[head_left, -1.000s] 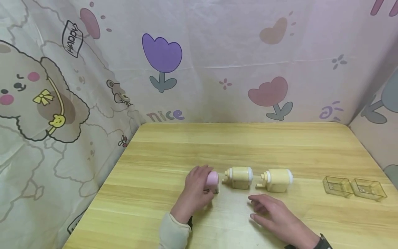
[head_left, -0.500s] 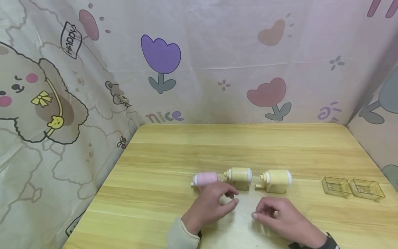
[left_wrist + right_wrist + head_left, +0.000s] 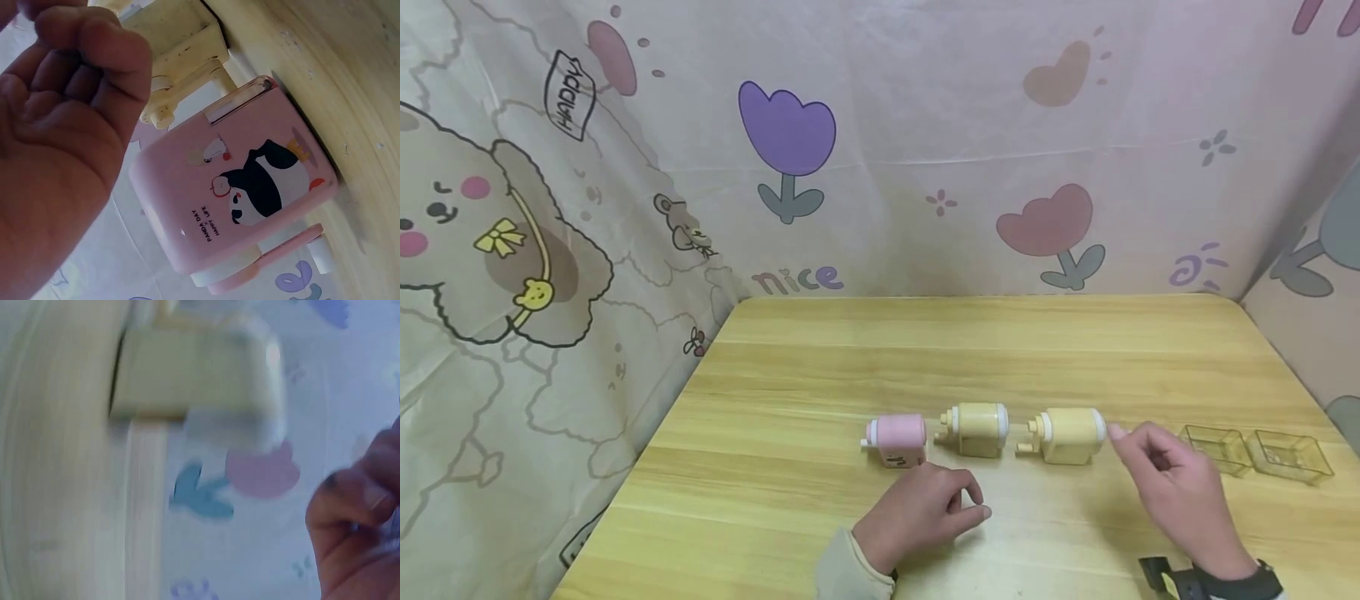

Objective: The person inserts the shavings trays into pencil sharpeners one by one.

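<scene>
A pink pencil sharpener [image 3: 898, 439] with a panda print and a crank stands left of two yellow sharpeners, a middle one [image 3: 981, 429] and a right one [image 3: 1070, 436]. In front of the pink one, my left hand [image 3: 923, 507] stays low with loosely bent fingers and holds nothing. The left wrist view shows the pink sharpener's printed face [image 3: 250, 181] close by. My right hand [image 3: 1187, 492] is between the right yellow sharpener and the clear yellow drawers, fingers loosely bent, nothing visible in it. Blur covers the right wrist view, where a yellow sharpener [image 3: 194, 375] shows.
Two see-through yellow drawers, a left one [image 3: 1217, 450] and a right one [image 3: 1290, 457], sit side by side at the right of the wooden table [image 3: 760, 467]. A patterned curtain [image 3: 910, 108] hangs behind the table and along its sides.
My left hand has let go of the pink sharpener and moved right and nearer to me. My right hand has swung right towards the clear drawers. The sharpeners stay in place.
</scene>
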A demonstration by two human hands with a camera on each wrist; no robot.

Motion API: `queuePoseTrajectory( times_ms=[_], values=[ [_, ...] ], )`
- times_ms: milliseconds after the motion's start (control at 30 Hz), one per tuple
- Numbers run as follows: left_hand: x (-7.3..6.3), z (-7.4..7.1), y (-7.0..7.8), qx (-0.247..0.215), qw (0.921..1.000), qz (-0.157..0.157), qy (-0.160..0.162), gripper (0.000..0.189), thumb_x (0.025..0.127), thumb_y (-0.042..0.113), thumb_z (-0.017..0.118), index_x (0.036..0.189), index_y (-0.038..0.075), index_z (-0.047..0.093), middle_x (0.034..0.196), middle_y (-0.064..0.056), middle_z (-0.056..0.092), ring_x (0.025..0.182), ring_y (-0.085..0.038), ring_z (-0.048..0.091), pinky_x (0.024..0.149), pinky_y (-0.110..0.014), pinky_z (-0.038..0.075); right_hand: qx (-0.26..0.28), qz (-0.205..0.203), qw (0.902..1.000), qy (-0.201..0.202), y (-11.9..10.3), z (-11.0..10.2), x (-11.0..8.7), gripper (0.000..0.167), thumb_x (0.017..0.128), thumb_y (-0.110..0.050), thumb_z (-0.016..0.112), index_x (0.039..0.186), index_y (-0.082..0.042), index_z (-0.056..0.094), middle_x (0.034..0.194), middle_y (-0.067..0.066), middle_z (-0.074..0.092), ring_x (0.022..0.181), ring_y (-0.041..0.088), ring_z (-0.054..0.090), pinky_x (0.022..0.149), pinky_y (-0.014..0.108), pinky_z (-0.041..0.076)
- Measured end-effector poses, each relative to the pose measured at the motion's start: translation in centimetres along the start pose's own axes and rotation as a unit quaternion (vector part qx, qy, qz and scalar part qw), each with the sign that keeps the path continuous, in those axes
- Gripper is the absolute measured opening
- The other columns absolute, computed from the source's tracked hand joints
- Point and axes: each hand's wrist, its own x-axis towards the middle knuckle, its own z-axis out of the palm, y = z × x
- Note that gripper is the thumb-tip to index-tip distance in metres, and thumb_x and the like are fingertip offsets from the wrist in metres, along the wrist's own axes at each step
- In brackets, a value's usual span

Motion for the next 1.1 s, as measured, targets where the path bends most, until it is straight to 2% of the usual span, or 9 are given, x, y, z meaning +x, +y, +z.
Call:
queuePoseTrajectory(
  times_ms=[100,233,333,400,467,600,700,900,1100],
  values=[
    [0.0,0.1,-0.1,0.005,1.0,-0.004,0.0,0.013,0.096,0.028,0.071,0.09,0.017,0.074,0.059,0.021,0.046,0.053,0.014,0.035,0.054,-0.006,0.034,-0.054,0.047,0.9971,0.025,0.9,-0.6,0.5,0.028,0.105,-0.027,0.06,0.082,-0.012,0.062,0.061,0.0,0.051,0.05,0.011,0.044,0.044,0.026,0.034],
    [0.0,0.1,-0.2,0.005,0.9999,-0.008,-0.001,0.013,0.096,0.028,0.071,0.089,0.017,0.074,0.059,0.021,0.046,0.053,0.014,0.036,0.054,-0.006,0.034,-0.109,0.085,0.9892,0.049,2.6,-1.2,1.1,0.029,0.105,-0.027,0.058,0.105,0.001,0.068,0.083,0.011,0.063,0.066,0.01,0.052,0.058,0.025,0.039],
    [0.0,0.2,-0.2,0.005,0.9999,-0.009,0.0,0.012,0.096,0.027,0.072,0.089,0.017,0.074,0.059,0.021,0.045,0.053,0.014,0.035,0.054,-0.006,0.034,-0.137,0.12,0.9827,0.036,3.6,-1.8,1.5,0.04,0.103,-0.022,0.056,0.129,0.008,0.06,0.114,0.029,0.061,0.101,0.032,0.057,0.086,0.043,0.043],
    [0.0,0.2,-0.2,0.006,0.9999,-0.01,0.0,0.012,0.095,0.027,0.071,0.089,0.017,0.074,0.058,0.021,0.045,0.052,0.013,0.035,0.053,-0.006,0.033,-0.152,0.136,0.9788,0.015,4.1,-2.2,1.7,0.052,0.101,-0.02,0.055,0.14,0.014,0.049,0.131,0.042,0.048,0.119,0.053,0.044,0.097,0.061,0.03],
    [0.0,0.2,-0.2,0.007,0.9999,-0.012,-0.001,0.012,0.096,0.027,0.071,0.089,0.017,0.074,0.059,0.021,0.045,0.052,0.013,0.035,0.054,-0.006,0.034,-0.17,0.158,0.9725,-0.013,4.5,-2.7,1.8,0.067,0.099,-0.02,0.057,0.147,0.02,0.033,0.141,0.053,0.027,0.13,0.068,0.02,0.101,0.075,0.014],
    [0.0,0.3,-0.1,0.01,0.9997,-0.02,-0.004,0.012,0.096,0.028,0.07,0.09,0.018,0.074,0.06,0.022,0.046,0.053,0.013,0.036,0.054,-0.006,0.034,-0.206,0.206,0.9538,-0.074,5.2,-3.2,1.8,0.087,0.098,-0.026,0.06,0.149,0.025,0.011,0.138,0.062,-0.002,0.13,0.074,-0.009,0.1,0.083,-0.001],
    [0.0,0.3,-0.1,0.009,0.9996,-0.024,-0.006,0.011,0.095,0.027,0.07,0.09,0.018,0.074,0.06,0.022,0.047,0.053,0.013,0.037,0.054,-0.006,0.034,-0.215,0.231,0.9416,-0.117,5.5,-3.3,1.8,0.093,0.101,-0.033,0.058,0.147,0.027,0.004,0.134,0.064,-0.012,0.127,0.077,-0.017,0.099,0.086,-0.003],
    [0.0,0.3,0.0,0.007,0.9996,-0.026,-0.006,0.011,0.095,0.027,0.07,0.091,0.018,0.074,0.059,0.022,0.047,0.053,0.014,0.036,0.054,-0.006,0.034,-0.228,0.251,0.9294,-0.144,5.2,-3.3,1.8,0.095,0.102,-0.039,0.055,0.146,0.028,0.005,0.134,0.064,-0.013,0.125,0.079,-0.011,0.097,0.085,0.004],
    [0.0,0.3,0.1,0.01,0.9995,-0.028,-0.007,0.012,0.096,0.028,0.07,0.091,0.018,0.075,0.059,0.022,0.046,0.052,0.014,0.036,0.053,-0.007,0.034,-0.236,0.246,0.9314,-0.129,5.3,-3.5,1.7,0.094,0.1,-0.032,0.058,0.148,0.026,0.001,0.139,0.062,-0.005,0.119,0.077,0.005,0.092,0.081,0.013]
  ],
)
